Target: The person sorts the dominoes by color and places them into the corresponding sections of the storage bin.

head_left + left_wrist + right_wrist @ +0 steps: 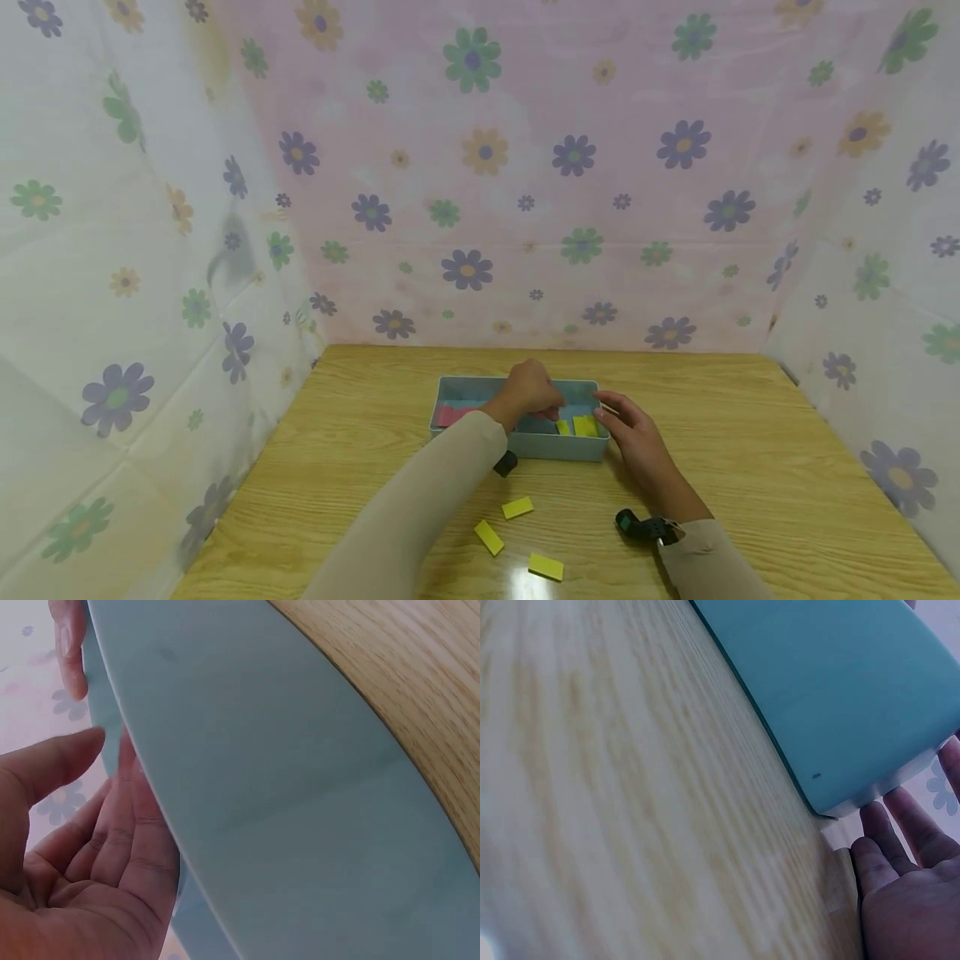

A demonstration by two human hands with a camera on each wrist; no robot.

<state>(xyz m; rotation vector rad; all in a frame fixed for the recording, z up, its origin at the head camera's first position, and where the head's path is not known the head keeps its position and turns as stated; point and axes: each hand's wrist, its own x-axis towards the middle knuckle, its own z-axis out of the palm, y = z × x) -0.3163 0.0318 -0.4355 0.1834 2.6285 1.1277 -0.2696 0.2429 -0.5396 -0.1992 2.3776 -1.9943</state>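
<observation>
A light blue rectangular plastic box sits on the table, with pink pieces at its left and yellow pieces at its right. My left hand reaches over the front wall into the box; in the left wrist view its thumb stands apart from the fingers, whose tips are partly hidden by the wall. At the right end, my right hand touches the box with extended fingers. Three flat yellow rectangular blocks lie in front of the box.
The wooden table meets flower-patterned cloth at the back and on both sides. A black wrist device is strapped near the right sleeve, and another shows below the left wrist.
</observation>
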